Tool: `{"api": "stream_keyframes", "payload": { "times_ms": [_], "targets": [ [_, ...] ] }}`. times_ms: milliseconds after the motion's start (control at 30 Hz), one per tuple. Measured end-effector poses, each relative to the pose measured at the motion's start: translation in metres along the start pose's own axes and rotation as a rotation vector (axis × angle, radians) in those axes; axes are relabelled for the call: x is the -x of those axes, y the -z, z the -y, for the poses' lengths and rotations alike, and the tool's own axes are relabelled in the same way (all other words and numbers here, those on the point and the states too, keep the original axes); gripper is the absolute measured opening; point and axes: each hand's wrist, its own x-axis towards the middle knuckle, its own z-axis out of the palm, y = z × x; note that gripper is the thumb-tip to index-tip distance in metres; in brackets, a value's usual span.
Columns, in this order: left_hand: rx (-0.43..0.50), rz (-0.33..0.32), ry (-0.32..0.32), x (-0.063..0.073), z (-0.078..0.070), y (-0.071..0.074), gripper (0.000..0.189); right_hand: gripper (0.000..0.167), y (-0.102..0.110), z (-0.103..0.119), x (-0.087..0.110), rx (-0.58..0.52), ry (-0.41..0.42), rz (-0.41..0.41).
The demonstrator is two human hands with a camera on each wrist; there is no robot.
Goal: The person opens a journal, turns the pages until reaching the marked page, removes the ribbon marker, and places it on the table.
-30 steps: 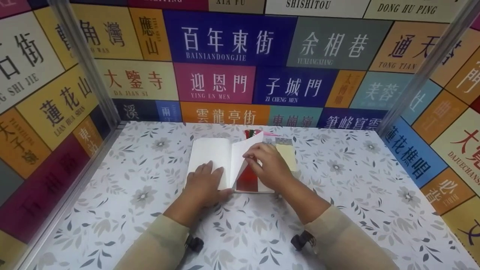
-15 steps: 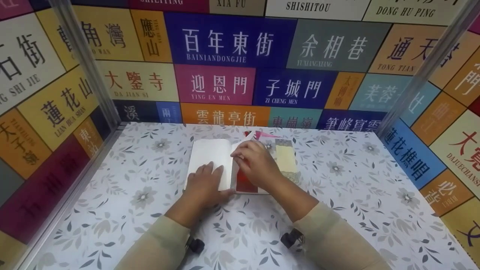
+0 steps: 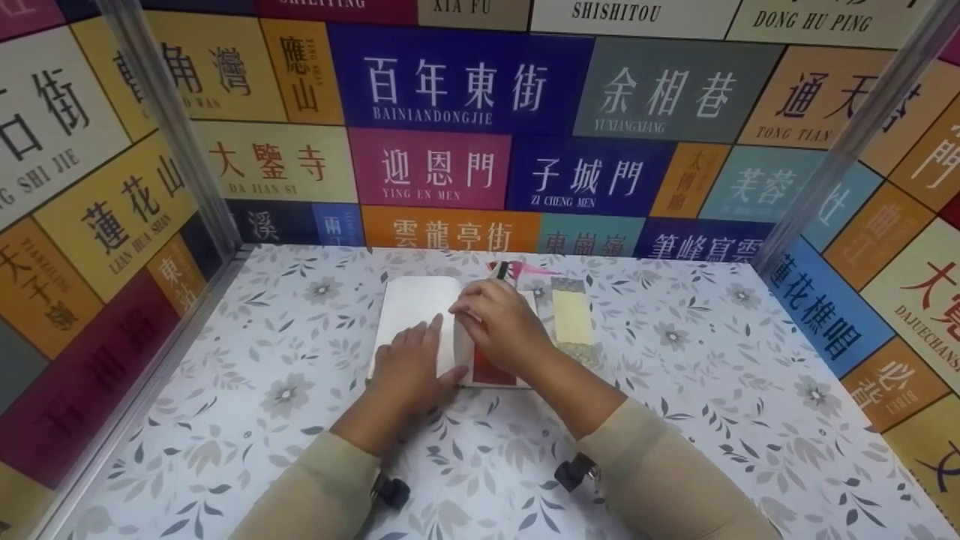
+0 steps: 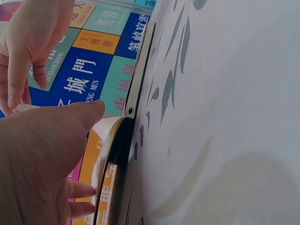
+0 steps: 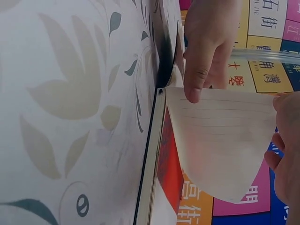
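A notebook point(image 3: 412, 296) with blank-looking left pages lies spread on the table. My left hand point(image 3: 409, 360) rests on its left page with fingers extended; its thumb is at the lower end of the spine. My right hand point(image 3: 501, 322) pinches the outer edge of a single page between thumb and fingers. That lifted page point(image 5: 220, 131), faintly lined, stands curved up from the spine in the right wrist view, the left thumb against its lower edge. Under it, a red printed area point(image 3: 493, 367) shows on the right side of the notebook, partly covered by the right hand.
Right of the notebook lies a flat grey-patterned piece with a pale yellow panel point(image 3: 572, 315). A pink pointed item point(image 3: 531, 268) sticks out behind the notebook. Panels of colourful printed signs point(image 3: 457, 82) enclose the floral-covered table point(image 3: 675, 420) at the back and sides.
My right hand has carried the lifted page leftward across the notebook toward the left hand. The left hand stays on the left page, its thumb slightly raised toward the turning page.
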Motion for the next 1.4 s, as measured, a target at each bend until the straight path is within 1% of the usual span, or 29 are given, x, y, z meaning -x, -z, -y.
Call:
{"api": "stream_keyframes", "payload": {
  "times_ms": [167,267,333,433,533,600,767,867,967,1100,1233,1300,1400],
  "targets": [
    [0.054,-0.060,0.016,-0.001,-0.001,0.001,0.110,0.018,0.001,-0.004,0.004,0.016,-0.011,0.005],
    [0.082,-0.115,0.018,0.000,-0.001,0.002,0.115,0.021,0.002,-0.007,0.007,0.016,-0.044,0.021],
    [0.082,-0.158,0.008,0.000,-0.001,0.003,0.117,0.023,0.003,-0.010,0.010,0.013,-0.071,0.034],
    [0.062,-0.223,-0.023,0.000,0.001,0.003,0.120,0.025,0.004,-0.014,0.014,0.004,-0.104,0.047],
    [0.043,-0.257,-0.046,0.000,0.003,0.002,0.123,0.027,0.004,-0.019,0.017,0.000,-0.139,0.068],
    [0.031,-0.268,-0.047,0.001,0.003,0.002,0.125,0.028,0.003,-0.023,0.018,0.004,-0.173,0.092],
    [0.015,-0.267,-0.031,0.002,0.001,0.004,0.132,0.037,0.004,-0.030,0.021,0.005,-0.274,0.176],
    [0.002,-0.251,-0.039,0.001,0.001,0.006,0.130,0.045,0.003,-0.034,0.022,0.005,-0.341,0.248],
    [-0.027,-0.223,-0.073,0.001,0.001,0.007,0.120,0.052,0.001,-0.040,0.023,0.018,-0.390,0.338],
    [-0.054,-0.152,-0.127,0.000,0.001,0.004,0.100,0.064,-0.004,-0.046,0.027,0.056,-0.448,0.477],
    [-0.055,-0.075,-0.151,-0.001,0.000,0.002,0.085,0.072,-0.006,-0.049,0.033,0.086,-0.467,0.595],
    [-0.060,-0.041,-0.156,-0.002,0.000,0.002,0.079,0.073,-0.007,-0.050,0.035,0.093,-0.454,0.636],
    [-0.083,0.006,-0.163,-0.001,0.001,0.001,0.071,0.072,-0.009,-0.051,0.038,0.105,-0.419,0.675]
  ]
}}
